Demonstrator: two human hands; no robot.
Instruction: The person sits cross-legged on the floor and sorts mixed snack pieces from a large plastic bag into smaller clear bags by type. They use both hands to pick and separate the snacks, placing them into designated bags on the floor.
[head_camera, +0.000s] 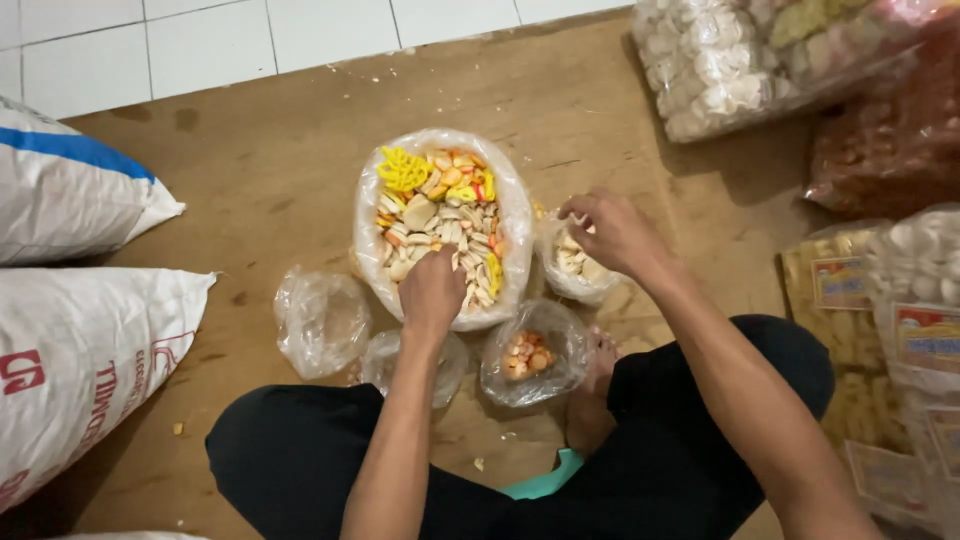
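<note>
White floor tiles (200, 40) are seen along the top of the view, and below them a brown board (270, 170), scattered with crumbs, serves as the work surface. At its middle a large clear bag of mixed crackers (440, 215) stands open, filled with pale, orange and yellow pieces. Four smaller clear bags are set around its near side: a small bag of pale crackers (575, 262) to the right, a small bag of orange crackers (530, 352) in front, and two bags that look empty, one at the left (320, 320) and one partly hidden under the left forearm (385, 365).

As a judgement, the sorting is at an early stage: only a thin layer lies in two of the small bags, two appear unfilled, and the large bag is close to full, so most of the work is left.

The left hand (432, 290) is laid on the near edge of the mixed pile, fingers curled down among the pieces; whether anything is pinched cannot be told, since the fingertips are hidden. The right hand (612, 232) is held over the mouth of the pale-cracker bag, fingers bent and drawn together; a piece between them cannot be made out.

Woven white sacks (70, 200) lie at the left, and packed snack bags (900, 290) are heaped at the right. Black trousers (300, 450) are seen below.
</note>
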